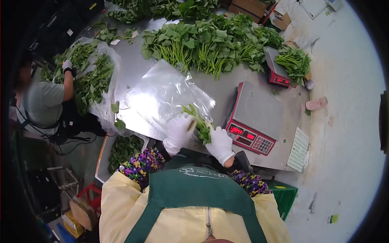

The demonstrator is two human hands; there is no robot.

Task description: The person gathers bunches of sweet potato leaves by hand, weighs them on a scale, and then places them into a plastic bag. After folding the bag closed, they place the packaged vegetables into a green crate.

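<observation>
In the head view a small bunch of leafy green stems [201, 128] is held between my two white-gloved hands at the near side of the metal table. My left hand [178, 131] is closed round the stem side, its fingers partly hidden. My right hand [219, 145] grips the leafy end, which points toward my apron. Just beyond the hands lie clear plastic bags [172, 87], flat and shiny. To the right of my right hand stands a red digital scale [259, 115] with a bare grey pan and lit red figures.
Leafy bunches [202, 42] are piled along the far side. A second scale [279, 69] carries greens. At left a person [46, 97] with a gloved hand is beside greens on plastic sheeting [106, 91]. A white bin [106, 156] with leaves stands near left; a green crate [282, 196] near right.
</observation>
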